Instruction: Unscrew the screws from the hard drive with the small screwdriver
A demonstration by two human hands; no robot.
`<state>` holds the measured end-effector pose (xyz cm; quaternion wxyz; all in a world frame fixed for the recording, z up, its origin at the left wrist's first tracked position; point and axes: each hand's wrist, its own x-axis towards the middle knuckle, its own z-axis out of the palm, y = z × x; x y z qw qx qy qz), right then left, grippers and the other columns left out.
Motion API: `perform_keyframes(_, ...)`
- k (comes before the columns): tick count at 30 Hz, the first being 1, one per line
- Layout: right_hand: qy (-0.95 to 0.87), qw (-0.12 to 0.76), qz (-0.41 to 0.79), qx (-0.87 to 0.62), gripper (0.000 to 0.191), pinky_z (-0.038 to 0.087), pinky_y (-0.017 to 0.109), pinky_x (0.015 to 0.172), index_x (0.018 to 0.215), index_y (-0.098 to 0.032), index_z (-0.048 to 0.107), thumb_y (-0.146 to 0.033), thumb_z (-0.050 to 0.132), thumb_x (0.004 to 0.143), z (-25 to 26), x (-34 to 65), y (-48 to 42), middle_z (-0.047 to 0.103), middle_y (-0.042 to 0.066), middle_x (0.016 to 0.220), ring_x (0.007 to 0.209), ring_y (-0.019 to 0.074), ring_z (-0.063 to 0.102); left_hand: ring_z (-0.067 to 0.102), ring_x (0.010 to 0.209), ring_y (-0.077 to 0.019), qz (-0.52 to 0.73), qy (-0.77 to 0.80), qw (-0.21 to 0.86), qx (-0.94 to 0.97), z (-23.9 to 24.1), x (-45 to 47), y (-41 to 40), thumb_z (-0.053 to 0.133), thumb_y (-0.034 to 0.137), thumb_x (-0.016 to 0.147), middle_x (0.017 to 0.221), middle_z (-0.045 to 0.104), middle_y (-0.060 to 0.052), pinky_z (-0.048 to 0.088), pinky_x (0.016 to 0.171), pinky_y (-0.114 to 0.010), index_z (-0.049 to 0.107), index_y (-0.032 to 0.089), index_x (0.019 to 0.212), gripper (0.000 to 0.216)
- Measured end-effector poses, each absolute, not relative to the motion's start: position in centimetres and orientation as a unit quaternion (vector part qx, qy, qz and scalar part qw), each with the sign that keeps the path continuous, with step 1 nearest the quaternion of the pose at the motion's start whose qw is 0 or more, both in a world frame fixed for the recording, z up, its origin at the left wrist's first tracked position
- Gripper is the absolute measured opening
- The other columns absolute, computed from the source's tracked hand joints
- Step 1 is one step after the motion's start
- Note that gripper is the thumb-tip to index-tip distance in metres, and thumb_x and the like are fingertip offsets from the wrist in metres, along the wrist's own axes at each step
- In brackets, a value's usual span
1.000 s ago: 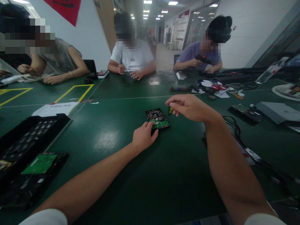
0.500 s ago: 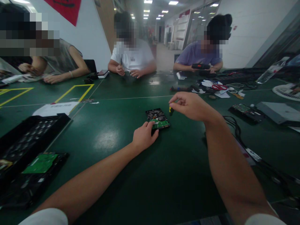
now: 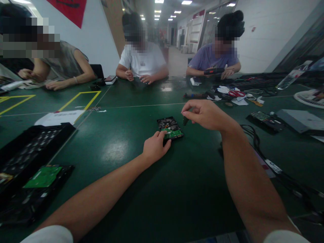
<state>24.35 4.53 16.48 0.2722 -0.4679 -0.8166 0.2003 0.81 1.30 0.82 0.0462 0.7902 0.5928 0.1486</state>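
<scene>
A hard disk drive (image 3: pixel 168 125) lies on the green table in front of me, its underside up, with a green circuit board showing at its near end. My left hand (image 3: pixel 156 147) grips the drive's near left corner, fingers over the board and thumb along the front edge. Just right of the drive, my right hand (image 3: pixel 204 114) pinches the handle of a small screwdriver (image 3: pixel 185 120) between thumb and fingertips. The screwdriver points down near the drive's right edge; whether its tip touches anything is too small to tell.
At left stand a black tray (image 3: pixel 37 143) and a larger black device (image 3: pixel 37 192) with a green board. Another drive (image 3: pixel 265 122), a grey box (image 3: pixel 301 121) and black cables (image 3: pixel 255 138) lie right. Tools and red scissors (image 3: pixel 236 93) sit farther back. Several people work opposite.
The screwdriver has turned in my right fingers, its handle now showing dark instead of yellow. My left hand and the hard disk drive have stayed put.
</scene>
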Motion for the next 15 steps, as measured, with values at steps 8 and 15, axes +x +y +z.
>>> perform_keyframes(8, -0.802, 0.261, 0.273, -0.462, 0.024, 0.054, 0.029, 0.068, 0.116, -0.021, 0.077, -0.032, 0.063, 0.1, 16.34, 24.38, 4.57, 0.077, 0.002, 0.077, 0.068, 0.017, 0.072, 0.074, 0.099, -0.027, 0.144, 0.598, 0.056, 0.787, 0.81, 0.9, 1.32, 0.053, 0.053, 0.107, 0.127, 0.07, -0.011, 0.057, 0.08, -0.037, 0.057, 0.023, 0.148, 0.051)
perform_keyframes(15, -0.808, 0.26, 0.255, -0.463, 0.024, 0.053, 0.029, 0.066, 0.116, -0.022, 0.076, -0.034, 0.067, 0.098, 16.49, 24.35, 4.47, 0.077, 0.002, 0.079, 0.066, 0.0167, 0.071, 0.074, 0.1, -0.0272, 0.148, 0.598, 0.054, 0.786, 0.8, 0.84, 1.25, 0.053, 0.053, 0.107, 0.128, 0.07, -0.011, 0.056, 0.081, -0.037, 0.058, 0.023, 0.147, 0.05)
